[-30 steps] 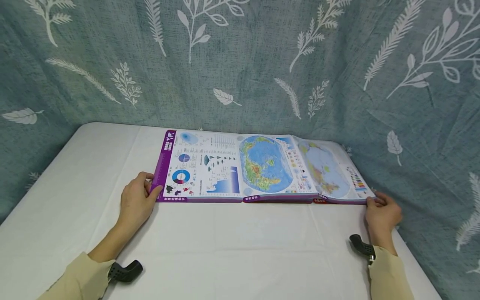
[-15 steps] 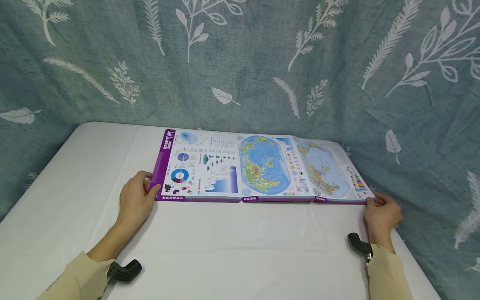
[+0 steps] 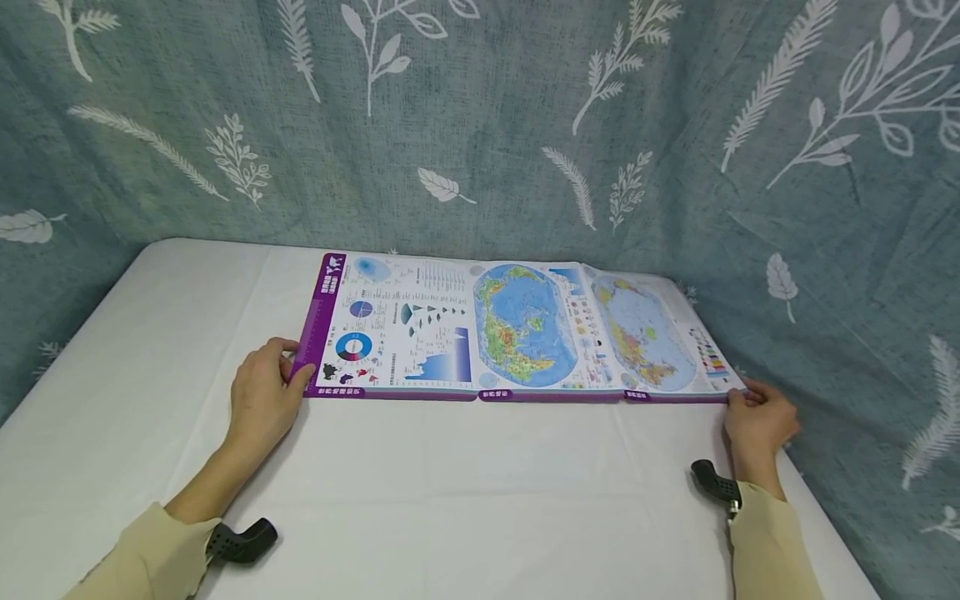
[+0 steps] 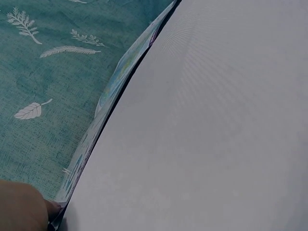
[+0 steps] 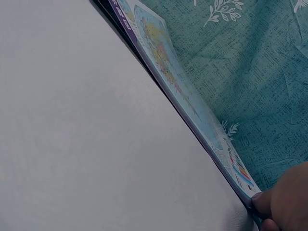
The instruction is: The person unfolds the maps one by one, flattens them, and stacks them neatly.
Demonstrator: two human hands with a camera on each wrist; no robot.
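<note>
A folding world map [image 3: 442, 333] lies spread in three panels near the back of the table, with a purple border along its left and front edges. Charts fill the left panel; blue world maps cover the middle and right ones. My left hand [image 3: 262, 392] pinches the front left corner, thumb on top. At the opposite end, my right hand [image 3: 761, 421] pinches the front right corner. The left wrist view shows the map's edge [image 4: 103, 120] running away from the fingers at lower left. In the right wrist view, the thumb [image 5: 262, 202] presses on the corner.
The white-covered table [image 3: 450, 492] extends in front of the map and to its left. A green-blue curtain [image 3: 487, 167] with white leaf prints hangs right behind the map and along the right side. Black devices [image 3: 243, 542] are worn at both wrists.
The right panel has come down from a raised, tilted position to lie flatter, level with the other two. Both hands keep their grip on the corners; the whole view shifts slightly.
</note>
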